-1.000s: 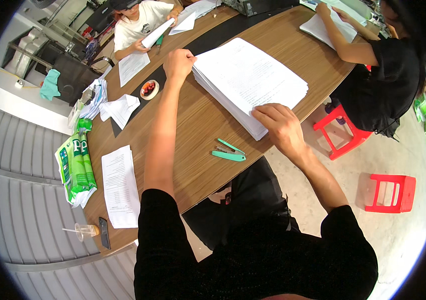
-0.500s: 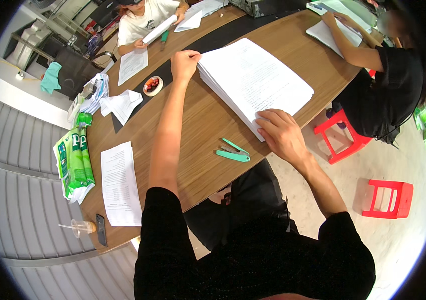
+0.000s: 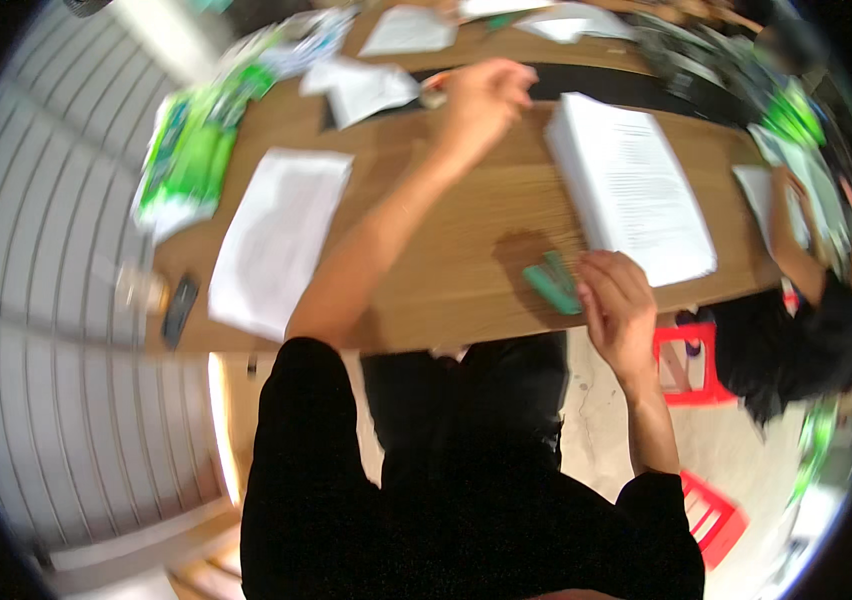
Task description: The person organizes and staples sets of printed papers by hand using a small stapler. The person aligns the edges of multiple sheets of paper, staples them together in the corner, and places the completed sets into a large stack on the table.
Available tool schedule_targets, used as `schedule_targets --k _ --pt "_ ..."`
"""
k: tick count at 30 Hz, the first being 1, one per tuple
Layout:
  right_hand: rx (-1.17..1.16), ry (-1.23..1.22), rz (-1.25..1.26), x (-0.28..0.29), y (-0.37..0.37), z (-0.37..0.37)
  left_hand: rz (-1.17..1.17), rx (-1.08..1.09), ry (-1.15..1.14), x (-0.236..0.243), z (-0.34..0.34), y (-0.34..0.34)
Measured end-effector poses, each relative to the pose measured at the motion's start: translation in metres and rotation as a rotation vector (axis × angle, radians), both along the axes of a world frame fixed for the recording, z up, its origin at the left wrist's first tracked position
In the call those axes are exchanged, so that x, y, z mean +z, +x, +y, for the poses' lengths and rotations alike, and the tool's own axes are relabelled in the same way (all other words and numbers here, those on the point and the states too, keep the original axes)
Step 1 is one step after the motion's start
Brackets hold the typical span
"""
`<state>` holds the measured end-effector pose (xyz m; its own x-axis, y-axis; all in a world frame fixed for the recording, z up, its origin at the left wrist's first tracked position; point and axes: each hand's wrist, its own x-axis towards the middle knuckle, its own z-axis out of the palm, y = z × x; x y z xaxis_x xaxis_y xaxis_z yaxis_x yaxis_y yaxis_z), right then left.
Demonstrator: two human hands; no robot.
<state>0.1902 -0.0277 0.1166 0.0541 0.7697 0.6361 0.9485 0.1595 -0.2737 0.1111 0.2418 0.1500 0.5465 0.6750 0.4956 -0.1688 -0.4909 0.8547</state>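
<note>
A thick stack of printed paper (image 3: 636,190) lies on the table, right of centre. My left hand (image 3: 484,108) is raised to the left of the stack, apart from it. Its fingers are loosely bent and blurred, with nothing visible in them. At the stack's near left corner my right hand (image 3: 621,310) is half curled, thumb and fingers apart. A green stapler (image 3: 553,285) lies just left of it, its hinge end by my fingertips. Blur hides whether they touch it. The hand covers that corner of the stack.
Printed sheets (image 3: 281,235), a dark phone (image 3: 181,310), a plastic cup (image 3: 141,290) and green packs (image 3: 186,150) lie along the left. Crumpled paper (image 3: 371,92) and a small round container (image 3: 434,90) are farther back. A person in black (image 3: 796,335) sits right, near a red stool (image 3: 691,365).
My left hand has let go of the stack's far left corner and moved away. My right hand has shifted from the stack's near edge to beside the stapler. The whole view has turned.
</note>
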Motion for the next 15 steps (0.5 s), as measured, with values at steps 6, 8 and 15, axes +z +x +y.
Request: schedule_targets --k 6,8,15 --pt "0.541 -0.142 0.081 -0.007 -0.134 0.1 0.215 0.238 -0.054 -0.05 -0.182 -0.228" --pt "0.735 -0.243 0.14 -0.017 -0.192 0.136 0.22 0.513 -0.095 -0.078 -0.196 -0.272" --pt "0.866 -0.139 -0.051 -0.081 -0.277 0.229 0.217 0.949 0.077 -0.099 -0.144 -0.363"
